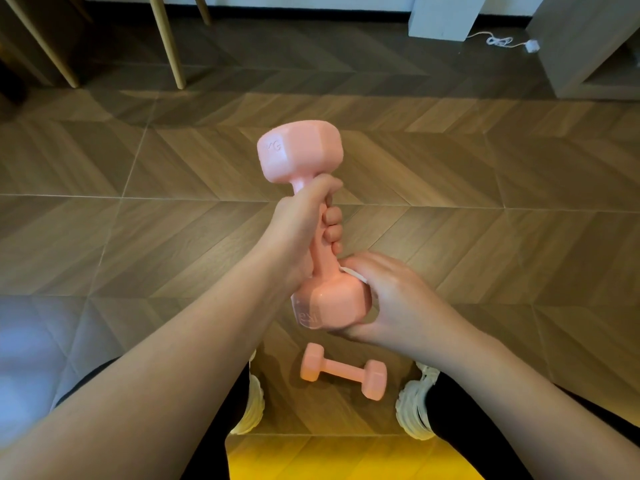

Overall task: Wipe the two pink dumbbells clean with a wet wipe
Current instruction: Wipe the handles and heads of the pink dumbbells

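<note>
Between two shoes (251, 403) (414, 407) lies one dumbbell (341, 370); two hands (301, 230) (391, 299) grip another dumbbell (298, 154).

Wooden chair legs (171, 39), white cable (498, 40) on floor (485, 168)

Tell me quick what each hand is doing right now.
Left hand: closed, gripping the raised dumbbell by its handle.
Right hand: curled round its lower head, wet wipe under the fingers.
</note>
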A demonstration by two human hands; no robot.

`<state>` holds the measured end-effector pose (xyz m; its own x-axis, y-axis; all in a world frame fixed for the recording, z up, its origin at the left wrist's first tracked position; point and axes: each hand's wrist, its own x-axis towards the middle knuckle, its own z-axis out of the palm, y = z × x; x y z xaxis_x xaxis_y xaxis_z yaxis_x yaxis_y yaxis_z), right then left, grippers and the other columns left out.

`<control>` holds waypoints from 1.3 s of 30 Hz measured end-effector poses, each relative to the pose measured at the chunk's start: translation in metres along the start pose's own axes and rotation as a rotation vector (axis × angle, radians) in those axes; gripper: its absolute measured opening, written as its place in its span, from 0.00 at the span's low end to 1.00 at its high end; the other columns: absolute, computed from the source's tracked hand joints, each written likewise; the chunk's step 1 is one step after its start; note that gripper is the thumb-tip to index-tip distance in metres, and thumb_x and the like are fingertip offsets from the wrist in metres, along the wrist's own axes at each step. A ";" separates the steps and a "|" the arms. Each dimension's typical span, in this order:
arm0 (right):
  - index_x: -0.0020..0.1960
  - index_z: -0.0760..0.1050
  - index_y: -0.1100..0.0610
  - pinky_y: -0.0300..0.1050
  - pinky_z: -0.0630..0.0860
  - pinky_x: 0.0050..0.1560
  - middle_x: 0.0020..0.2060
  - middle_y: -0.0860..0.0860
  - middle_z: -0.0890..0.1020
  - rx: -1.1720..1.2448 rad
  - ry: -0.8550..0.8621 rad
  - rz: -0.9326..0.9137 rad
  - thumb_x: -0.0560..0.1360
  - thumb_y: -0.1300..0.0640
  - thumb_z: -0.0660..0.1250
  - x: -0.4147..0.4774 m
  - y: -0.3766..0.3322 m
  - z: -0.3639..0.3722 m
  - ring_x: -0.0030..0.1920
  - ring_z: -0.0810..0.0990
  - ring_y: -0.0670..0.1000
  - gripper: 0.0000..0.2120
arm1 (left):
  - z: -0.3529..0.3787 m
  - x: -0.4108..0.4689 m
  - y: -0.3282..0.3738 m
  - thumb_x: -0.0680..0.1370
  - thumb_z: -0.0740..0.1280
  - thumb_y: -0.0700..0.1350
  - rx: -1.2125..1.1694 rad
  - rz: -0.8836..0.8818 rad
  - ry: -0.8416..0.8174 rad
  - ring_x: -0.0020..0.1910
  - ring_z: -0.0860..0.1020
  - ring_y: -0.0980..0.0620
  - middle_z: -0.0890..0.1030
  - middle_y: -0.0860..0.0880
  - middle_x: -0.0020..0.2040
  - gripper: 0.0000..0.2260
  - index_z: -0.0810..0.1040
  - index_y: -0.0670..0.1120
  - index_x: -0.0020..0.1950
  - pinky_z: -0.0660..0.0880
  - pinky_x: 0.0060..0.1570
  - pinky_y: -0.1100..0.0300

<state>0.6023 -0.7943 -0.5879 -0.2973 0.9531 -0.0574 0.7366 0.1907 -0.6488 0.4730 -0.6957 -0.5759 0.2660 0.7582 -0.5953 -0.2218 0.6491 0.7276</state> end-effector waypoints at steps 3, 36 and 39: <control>0.54 0.75 0.49 0.31 0.65 0.49 0.47 0.40 0.77 -0.067 0.091 0.021 0.63 0.36 0.75 -0.002 0.002 -0.003 0.48 0.72 0.39 0.26 | 0.002 0.000 -0.003 0.75 0.69 0.46 0.030 0.113 0.010 0.24 0.69 0.54 0.72 0.50 0.28 0.09 0.72 0.46 0.38 0.67 0.25 0.62; 0.51 0.73 0.45 0.33 0.70 0.41 0.44 0.41 0.76 0.100 0.016 0.095 0.58 0.41 0.81 0.004 0.004 0.004 0.45 0.75 0.41 0.27 | 0.007 -0.005 0.002 0.77 0.64 0.43 -0.029 -0.003 -0.113 0.21 0.61 0.54 0.63 0.53 0.24 0.13 0.65 0.49 0.34 0.63 0.24 0.64; 0.48 0.70 0.40 0.33 0.70 0.41 0.43 0.38 0.75 0.105 0.061 0.044 0.58 0.40 0.79 0.000 0.008 -0.004 0.46 0.75 0.41 0.25 | 0.006 -0.005 0.005 0.78 0.62 0.43 -0.052 -0.016 -0.161 0.21 0.60 0.55 0.62 0.53 0.24 0.13 0.64 0.49 0.35 0.63 0.22 0.63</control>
<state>0.6108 -0.7921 -0.5897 -0.2262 0.9731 -0.0432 0.6798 0.1260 -0.7225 0.4756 -0.6968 -0.5669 0.4158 0.7307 -0.5415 -0.2632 0.6666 0.6974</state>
